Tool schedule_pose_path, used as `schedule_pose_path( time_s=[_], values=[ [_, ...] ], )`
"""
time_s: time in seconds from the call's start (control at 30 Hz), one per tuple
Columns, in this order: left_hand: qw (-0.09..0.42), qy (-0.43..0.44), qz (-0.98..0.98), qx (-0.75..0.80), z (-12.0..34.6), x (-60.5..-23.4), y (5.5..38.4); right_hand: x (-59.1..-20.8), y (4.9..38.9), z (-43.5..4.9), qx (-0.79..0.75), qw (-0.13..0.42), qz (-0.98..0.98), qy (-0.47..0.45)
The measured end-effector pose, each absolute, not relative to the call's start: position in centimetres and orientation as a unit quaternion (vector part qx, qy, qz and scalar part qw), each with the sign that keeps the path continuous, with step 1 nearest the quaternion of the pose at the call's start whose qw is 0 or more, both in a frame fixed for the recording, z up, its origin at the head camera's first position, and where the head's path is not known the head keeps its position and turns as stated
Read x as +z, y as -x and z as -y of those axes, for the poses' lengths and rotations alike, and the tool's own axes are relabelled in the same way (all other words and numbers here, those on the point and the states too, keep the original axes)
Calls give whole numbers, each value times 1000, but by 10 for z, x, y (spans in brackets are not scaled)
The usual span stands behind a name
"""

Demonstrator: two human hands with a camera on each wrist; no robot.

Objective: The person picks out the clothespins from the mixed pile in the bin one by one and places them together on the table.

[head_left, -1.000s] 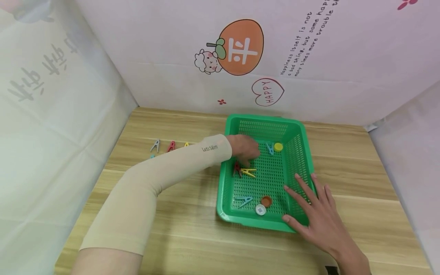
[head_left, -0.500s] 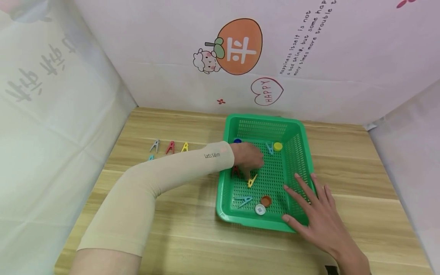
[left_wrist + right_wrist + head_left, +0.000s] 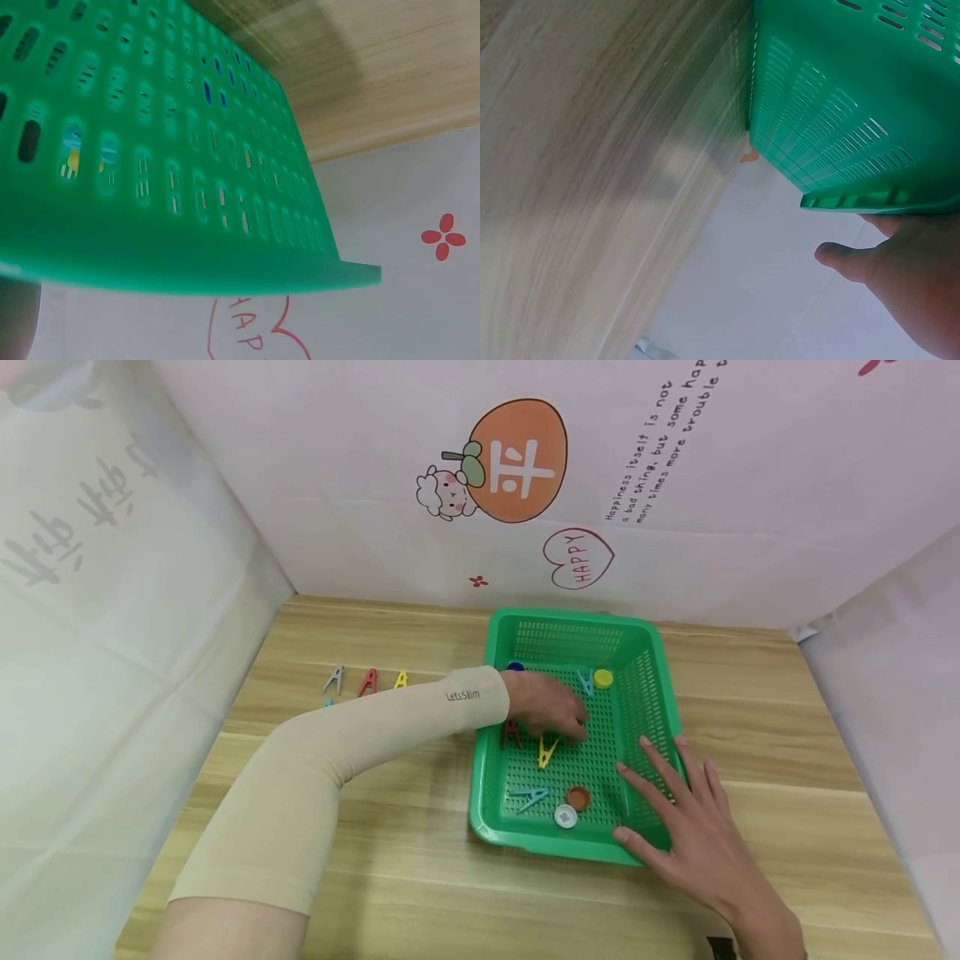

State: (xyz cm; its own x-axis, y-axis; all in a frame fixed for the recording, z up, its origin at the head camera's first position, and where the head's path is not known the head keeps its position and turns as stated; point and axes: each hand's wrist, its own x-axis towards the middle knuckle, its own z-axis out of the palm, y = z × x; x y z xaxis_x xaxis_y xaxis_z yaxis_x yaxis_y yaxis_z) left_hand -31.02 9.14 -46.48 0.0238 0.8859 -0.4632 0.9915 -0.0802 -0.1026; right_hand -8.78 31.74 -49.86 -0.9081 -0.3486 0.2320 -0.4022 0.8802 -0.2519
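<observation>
A green plastic basket [image 3: 480, 777] stands on the wooden table. My left hand [image 3: 546, 703] reaches down into it from the left, fingertips pointing at the floor of the basket; what lies under them is hidden. Just below that hand lies a yellow clothespin [image 3: 546, 752], with a red clothespin [image 3: 512, 733] to its left. My right hand [image 3: 693, 839] rests with spread fingers over the basket's right rim near the front corner. In the right wrist view, part of the right hand [image 3: 915, 277] shows at the rim.
In the basket are blue clothespins [image 3: 528, 797], a yellow cap [image 3: 602, 678], a brown cap [image 3: 578, 798], a white cap [image 3: 566, 816] and a dark blue cap [image 3: 516, 667]. Left on the table lie grey [image 3: 335, 678], red [image 3: 368, 682] and yellow [image 3: 401, 680] clothespins. A printed sheet [image 3: 375, 527] hangs behind.
My left hand has moved right and towards the front inside the basket. The yellow clothespin has turned and shifted slightly forward. The right hand stays at the rim.
</observation>
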Motion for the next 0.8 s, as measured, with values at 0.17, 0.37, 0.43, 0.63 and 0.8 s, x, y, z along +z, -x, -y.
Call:
schedule_pose_path(
  time_s=[0.17, 0.37, 0.43, 0.63, 0.8],
  values=[
    [130, -707, -661, -215, -93, -467, 310, -498, 89, -316, 153, 89, 965, -195],
    [136, -714, -656, -205, -93, -466, 311, -498, 88, -317, 153, 90, 965, -194],
    [132, -713, -660, -197, -91, -463, 312, -498, 88, -317, 152, 90, 965, -194],
    [120, -696, -687, -171, -77, -450, 318, -498, 87, -316, 154, 90, 965, -193],
    [115, -661, -731, -125, -52, -434, 323, -497, 87, -316, 153, 91, 965, -193]
  ],
)
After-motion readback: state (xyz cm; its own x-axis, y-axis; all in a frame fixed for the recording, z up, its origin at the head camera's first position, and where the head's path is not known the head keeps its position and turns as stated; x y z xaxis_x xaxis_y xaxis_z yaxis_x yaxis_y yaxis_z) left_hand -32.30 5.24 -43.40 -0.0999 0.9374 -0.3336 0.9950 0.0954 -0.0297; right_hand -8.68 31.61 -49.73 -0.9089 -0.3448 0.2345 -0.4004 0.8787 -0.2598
